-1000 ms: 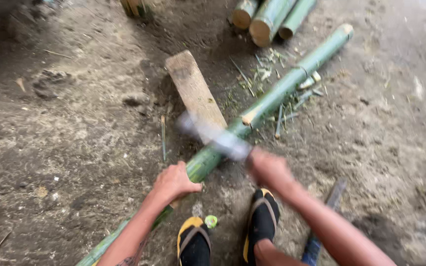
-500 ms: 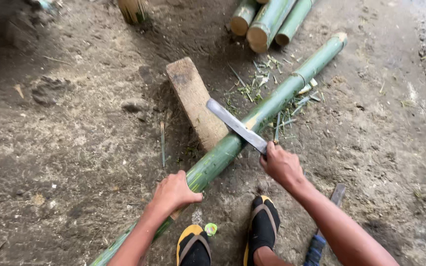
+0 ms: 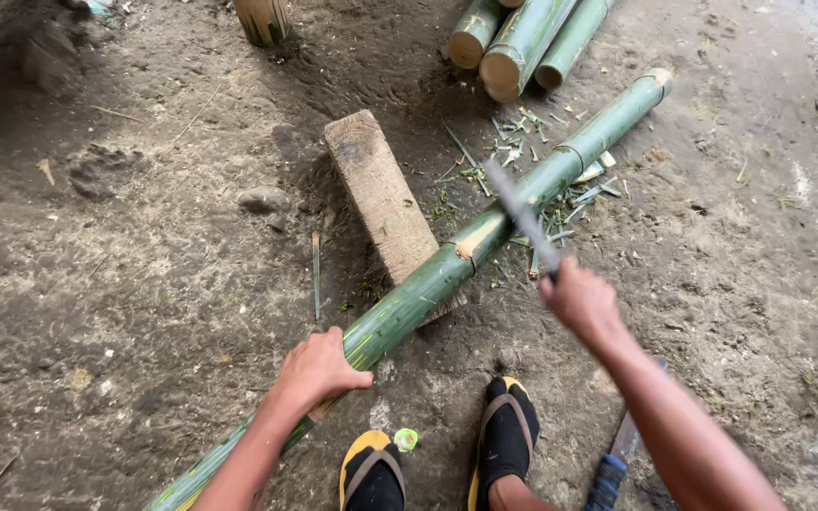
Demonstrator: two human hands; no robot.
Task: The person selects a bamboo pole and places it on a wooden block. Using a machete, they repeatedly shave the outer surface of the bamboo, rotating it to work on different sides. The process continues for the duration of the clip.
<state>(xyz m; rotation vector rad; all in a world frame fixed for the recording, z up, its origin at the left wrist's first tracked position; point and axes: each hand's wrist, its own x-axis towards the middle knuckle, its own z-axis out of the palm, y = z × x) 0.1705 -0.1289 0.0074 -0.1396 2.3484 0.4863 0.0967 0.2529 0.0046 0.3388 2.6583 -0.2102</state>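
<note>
Head view looks down on bare dirt, and I see my left hand [image 3: 319,367] pressed down on a long green bamboo pole [image 3: 485,237], fingers wrapped over its top so the hand is closed on it. The pole runs diagonally from the lower left edge of the frame up toward the upper right, and about midway it lies across a worn wooden block [image 3: 381,194] that rests flat on the ground. A pale nick shows on the pole just past the block. My right hand [image 3: 579,301] is clenched around the handle of a machete [image 3: 521,216], whose blade is blurred and angled up and left above the pole, close to the nick; I cannot tell whether the edge touches the bamboo. Green slivers and chips [image 3: 542,203] lie scattered on the dirt beside the pole, near the blade. Three cut bamboo sections [image 3: 523,38] are stacked at the top of the frame, well apart from my hands. My two feet in yellow-and-black sandals [image 3: 504,440] stand near the bottom edge, between my arms.
</note>
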